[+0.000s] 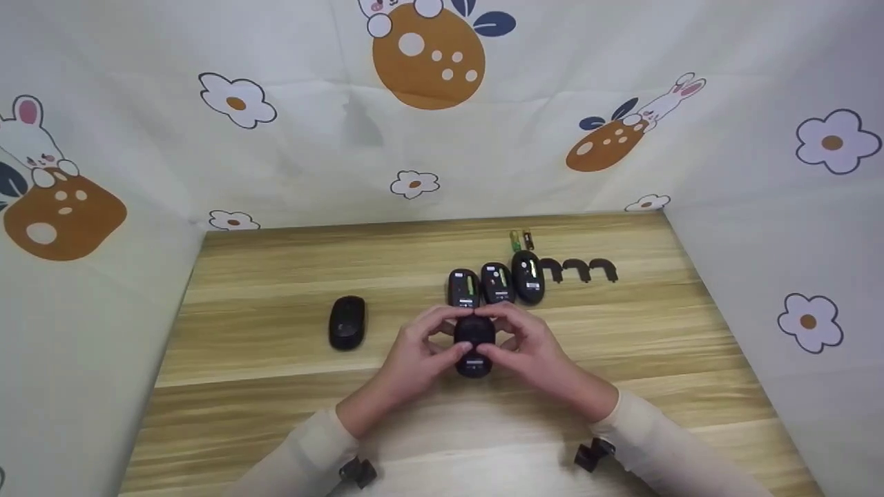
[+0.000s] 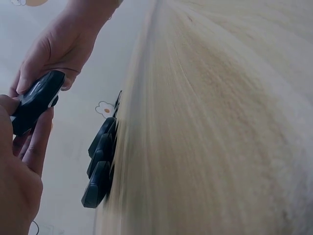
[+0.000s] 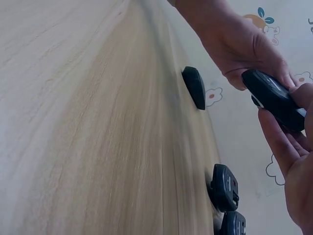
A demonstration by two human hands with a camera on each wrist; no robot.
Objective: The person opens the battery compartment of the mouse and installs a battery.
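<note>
A black computer mouse is held between both hands, its labelled underside facing up. The left hand grips its left side, with the thumb on the upturned face and the fingertips at the far end. The right hand mirrors this grip on the right side. Both wrist views show the mouse raised above the table. Just beyond it lie three more upturned mice in a row: a left one, a middle one and a right one, each with a battery visible in its underside.
Another mouse sits top side up at the left of the wooden table. Two small batteries lie behind the row. Three curved black pieces stretch out to its right. Patterned cloth walls the table's back and sides.
</note>
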